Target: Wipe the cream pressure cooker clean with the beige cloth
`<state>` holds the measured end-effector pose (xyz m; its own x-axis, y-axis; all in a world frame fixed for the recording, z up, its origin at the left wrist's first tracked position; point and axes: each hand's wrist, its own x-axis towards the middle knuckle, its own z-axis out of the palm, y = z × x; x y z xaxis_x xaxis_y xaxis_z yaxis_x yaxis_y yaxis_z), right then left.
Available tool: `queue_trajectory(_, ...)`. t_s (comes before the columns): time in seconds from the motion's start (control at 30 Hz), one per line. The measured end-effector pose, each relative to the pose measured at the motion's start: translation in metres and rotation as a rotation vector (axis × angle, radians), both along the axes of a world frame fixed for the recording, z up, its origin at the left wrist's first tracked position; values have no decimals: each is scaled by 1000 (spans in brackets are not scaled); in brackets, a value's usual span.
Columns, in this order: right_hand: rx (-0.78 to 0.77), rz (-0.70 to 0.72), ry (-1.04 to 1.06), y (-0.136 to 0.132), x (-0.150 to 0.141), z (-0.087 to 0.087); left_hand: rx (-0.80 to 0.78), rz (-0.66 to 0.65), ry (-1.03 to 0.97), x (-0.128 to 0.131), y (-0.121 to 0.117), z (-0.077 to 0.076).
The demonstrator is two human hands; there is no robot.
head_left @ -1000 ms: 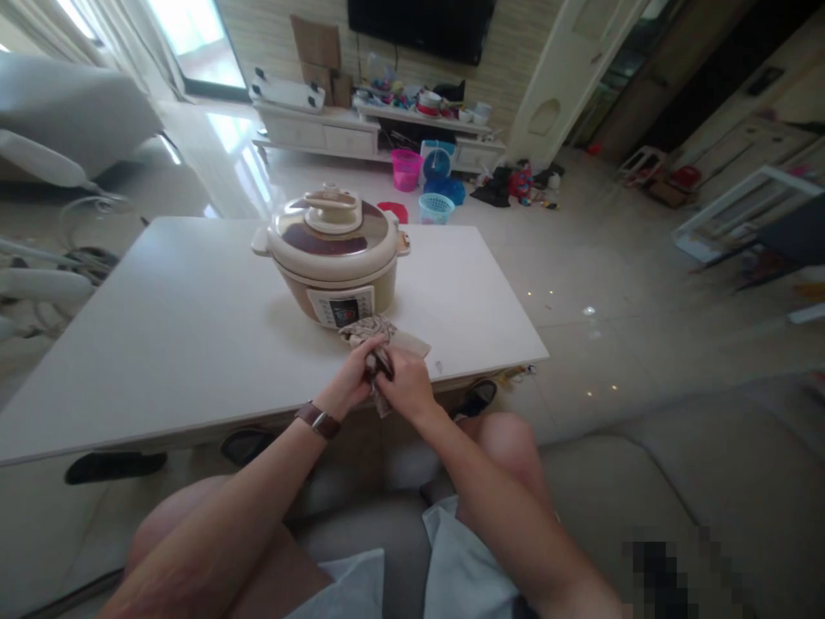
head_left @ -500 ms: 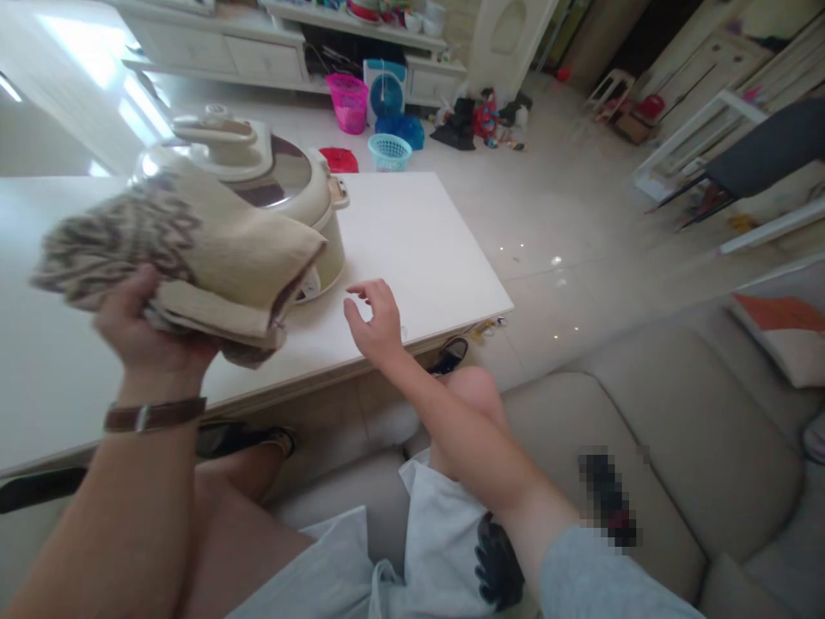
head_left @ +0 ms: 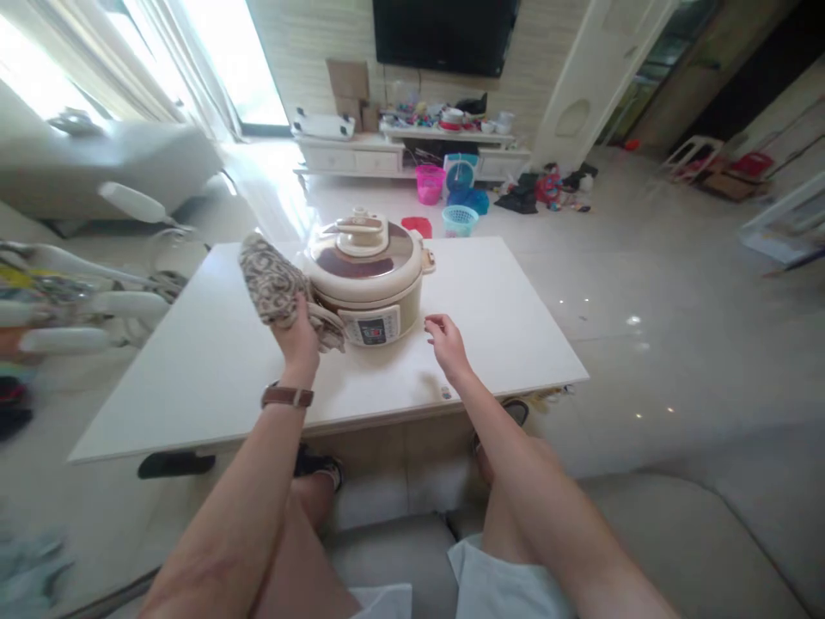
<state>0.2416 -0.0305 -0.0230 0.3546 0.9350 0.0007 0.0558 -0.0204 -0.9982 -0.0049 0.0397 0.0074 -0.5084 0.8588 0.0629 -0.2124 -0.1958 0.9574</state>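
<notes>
Head view: a beige-and-brown swirl-patterned fabric cloth (head_left: 271, 279) held up beside a round beige cooker (head_left: 403, 311) on a smooth white rectangular desk (head_left: 503, 327).
The desk stands on a glossy pale tiled floor (head_left: 657, 318), facing a long white low cabinet (head_left: 377, 162) beneath a black flat television (head_left: 444, 34); bright light enters at the left. There are one cloth, one cooker and, on the floor beyond, one pink and one light-blue plastic basket (head_left: 460, 223). The cloth is bunched, folds hanging at the cooker's left; contact is unclear. The cooker is upright, its shiny lid on, a dark display in front. The left hand's (head_left: 297, 335) fingers grip the cloth; the right hand's (head_left: 449, 346), near the cooker's right side, are loosely open and bent.
</notes>
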Motion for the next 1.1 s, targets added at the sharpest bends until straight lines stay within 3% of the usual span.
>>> queue_trajectory(0.17,-122,-41,220,29,-6,6,8,31,-13,7,-2,-6)
queue_trajectory(0.3,-143,-113,366,59,-3,14,-41,92,-155,-10,12,-9)
queue_trajectory(0.43,-128,-203,609,87,10,27,-204,-75,-515,-37,28,1)
queue_trajectory(0.53,-91,-153,795,100,20,36,-189,-154,-657,-46,34,11)
queue_trajectory(0.77,-94,-65,953,103,31,43,-39,-236,-695,-39,45,16)
queue_trajectory(1.1,-145,-47,988,94,38,51,-65,-259,-676,-42,47,16)
